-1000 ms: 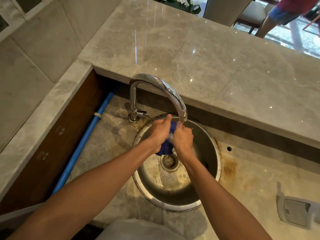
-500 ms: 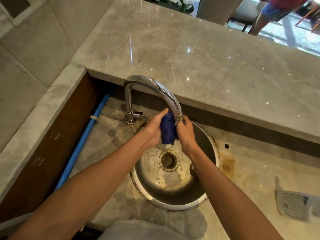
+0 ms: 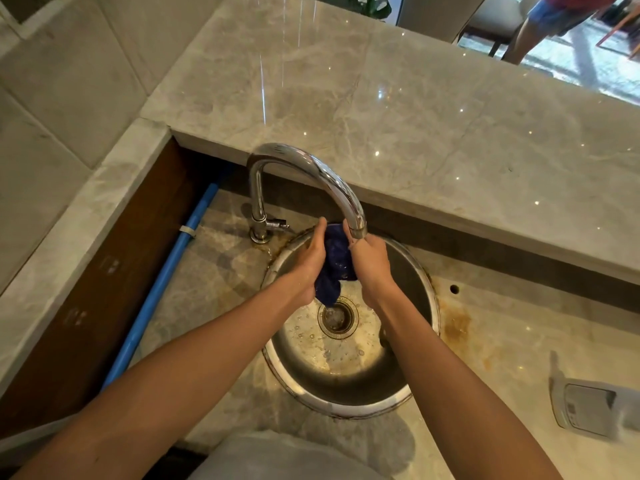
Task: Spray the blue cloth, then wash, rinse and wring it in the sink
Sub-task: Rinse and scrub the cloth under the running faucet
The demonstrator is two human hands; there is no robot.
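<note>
The blue cloth (image 3: 335,263) is held bunched between both hands directly under the spout of the chrome tap (image 3: 304,174), above the round steel sink (image 3: 420,344). The grip of the left hand (image 3: 310,261) is closed on the cloth's left side, with the thumb raised along its upper edge. The grip of the right hand (image 3: 371,263) is closed on the cloth's right side, its index finger touching the spout end. A tail of the cloth hangs down between the wrists, just above the drain strainer (image 3: 336,317). Water droplets are seen on the basin floor around the strainer; whether water is running from the spout cannot be told. The tap base, with a small side lever, stands on the lower desk (image 3: 221,271) at the sink's left rear rim. Brownish staining is noted on the lower desk around the rim, heaviest to the right, where a small round hole (image 3: 454,289) is also found. A blue pipe (image 3: 162,289) runs along the left of the lower desk beside a brown wooden panel (image 3: 90,282). A raised marble desk (image 3: 415,116) overhangs the rear of the sink. A grey plastic device (image 3: 595,407) lies at the right edge. A person's legs (image 3: 533,29) are visible beyond the raised desk, at upper right.
</note>
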